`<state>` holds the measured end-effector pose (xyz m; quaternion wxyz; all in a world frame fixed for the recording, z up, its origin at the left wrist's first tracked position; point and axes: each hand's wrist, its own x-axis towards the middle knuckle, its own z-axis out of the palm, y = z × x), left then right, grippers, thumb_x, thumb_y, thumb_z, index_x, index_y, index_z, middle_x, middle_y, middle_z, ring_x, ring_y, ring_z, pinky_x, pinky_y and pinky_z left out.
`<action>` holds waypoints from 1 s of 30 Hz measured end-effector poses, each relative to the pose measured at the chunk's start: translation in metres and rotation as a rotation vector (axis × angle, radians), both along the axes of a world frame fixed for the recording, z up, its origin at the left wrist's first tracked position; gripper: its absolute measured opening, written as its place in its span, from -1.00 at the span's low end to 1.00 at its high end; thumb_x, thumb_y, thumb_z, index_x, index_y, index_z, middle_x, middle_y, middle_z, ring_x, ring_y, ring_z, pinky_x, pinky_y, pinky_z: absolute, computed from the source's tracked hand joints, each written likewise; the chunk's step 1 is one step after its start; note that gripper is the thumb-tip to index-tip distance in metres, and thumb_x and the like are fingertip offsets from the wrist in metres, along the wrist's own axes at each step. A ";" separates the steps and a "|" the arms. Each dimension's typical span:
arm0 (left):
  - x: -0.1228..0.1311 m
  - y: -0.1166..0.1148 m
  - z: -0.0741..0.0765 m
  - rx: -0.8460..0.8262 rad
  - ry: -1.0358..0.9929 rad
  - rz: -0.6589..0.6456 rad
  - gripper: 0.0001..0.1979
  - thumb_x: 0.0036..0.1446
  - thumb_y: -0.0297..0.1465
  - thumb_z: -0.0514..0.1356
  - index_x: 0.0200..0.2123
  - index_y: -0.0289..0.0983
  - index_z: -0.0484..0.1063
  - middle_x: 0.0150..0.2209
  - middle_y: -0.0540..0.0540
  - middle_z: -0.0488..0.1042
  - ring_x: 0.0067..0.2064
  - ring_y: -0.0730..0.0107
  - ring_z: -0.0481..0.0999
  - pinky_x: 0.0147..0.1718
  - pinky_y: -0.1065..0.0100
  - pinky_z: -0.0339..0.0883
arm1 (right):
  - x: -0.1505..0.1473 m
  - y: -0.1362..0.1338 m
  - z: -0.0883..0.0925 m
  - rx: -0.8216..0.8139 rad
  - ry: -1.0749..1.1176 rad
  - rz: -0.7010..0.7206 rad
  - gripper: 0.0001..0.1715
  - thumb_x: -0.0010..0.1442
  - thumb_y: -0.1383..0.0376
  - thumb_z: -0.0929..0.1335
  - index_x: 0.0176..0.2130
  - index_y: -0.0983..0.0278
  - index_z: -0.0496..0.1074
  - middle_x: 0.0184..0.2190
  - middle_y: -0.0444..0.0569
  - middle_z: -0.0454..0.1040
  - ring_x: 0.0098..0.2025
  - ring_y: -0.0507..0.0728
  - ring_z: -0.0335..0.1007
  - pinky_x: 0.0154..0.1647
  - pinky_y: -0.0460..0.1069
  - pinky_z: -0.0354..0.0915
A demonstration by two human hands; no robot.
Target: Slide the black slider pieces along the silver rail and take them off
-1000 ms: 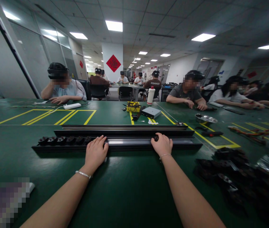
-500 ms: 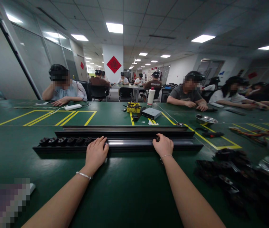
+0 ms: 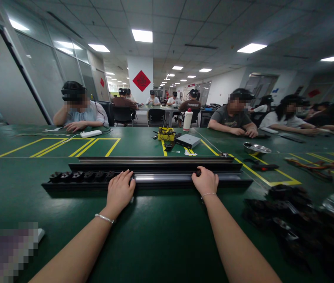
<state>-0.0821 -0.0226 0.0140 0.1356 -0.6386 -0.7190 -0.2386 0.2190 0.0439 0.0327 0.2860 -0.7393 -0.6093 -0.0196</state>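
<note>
Left of centre, a row of black modules (image 3: 77, 177) is seated in the black rail (image 3: 164, 184), and the left hand (image 3: 120, 190) is laid over it, fingers together, its grip hidden. Green bench (image 3: 161, 236) is left as room between the forearms at lower centre. Right of centre, a small black part (image 3: 198, 173) is pinched by the right hand (image 3: 205, 181), short of the rail's right end, beyond which the lower right is bounded by heaped black parts (image 3: 290, 224).

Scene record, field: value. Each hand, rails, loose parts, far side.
left hand: on the near black rail, at the right end of the row of black modules
right hand: fingers around a small black part, over the same rail
behind: another black rail
right side: pile of black parts
far side: red-capped bottle, metal bowl
</note>
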 end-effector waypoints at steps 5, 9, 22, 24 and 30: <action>0.001 -0.001 0.003 -0.011 0.011 0.005 -0.55 0.17 -0.27 -0.11 0.04 -0.24 0.37 0.12 -0.10 0.35 0.14 0.20 0.30 0.11 0.14 0.10 | 0.003 0.000 -0.002 0.007 -0.022 -0.011 -0.62 0.07 0.20 0.25 -0.12 0.24 0.41 -0.12 0.02 0.45 0.03 0.20 0.22 0.14 0.17 -0.12; 0.000 -0.001 0.002 0.004 0.014 0.001 -0.56 0.17 -0.27 -0.10 0.03 -0.21 0.37 0.12 -0.09 0.36 0.13 0.20 0.31 0.09 0.15 0.12 | 0.004 0.000 -0.001 0.008 0.002 -0.006 -0.62 0.07 0.22 0.24 -0.11 0.23 0.41 -0.13 0.01 0.45 0.03 0.19 0.23 0.11 0.15 -0.07; 0.001 -0.001 0.003 -0.002 0.009 0.003 -0.56 0.17 -0.27 -0.10 0.03 -0.22 0.37 0.12 -0.08 0.35 0.14 0.20 0.30 0.10 0.16 0.10 | 0.007 0.004 0.000 -0.022 0.042 -0.013 -0.60 0.07 0.27 0.25 -0.06 0.20 0.38 -0.13 -0.03 0.46 0.02 0.18 0.24 0.13 0.14 -0.11; 0.001 -0.001 0.002 -0.005 0.009 0.000 -0.56 0.17 -0.27 -0.10 0.03 -0.23 0.37 0.12 -0.09 0.35 0.14 0.19 0.30 0.10 0.16 0.10 | 0.008 0.005 0.000 -0.025 0.052 -0.017 -0.58 0.07 0.28 0.25 -0.03 0.20 0.36 -0.12 -0.03 0.46 0.02 0.18 0.25 0.13 0.14 -0.09; 0.002 -0.002 0.003 -0.009 0.028 0.007 -0.55 0.18 -0.27 -0.12 0.04 -0.23 0.37 0.12 -0.09 0.35 0.13 0.21 0.31 0.11 0.17 0.10 | 0.007 0.003 0.001 -0.013 0.078 -0.022 -0.51 0.08 0.31 0.26 0.05 0.20 0.28 -0.06 -0.01 0.43 0.02 0.18 0.26 0.12 0.13 -0.07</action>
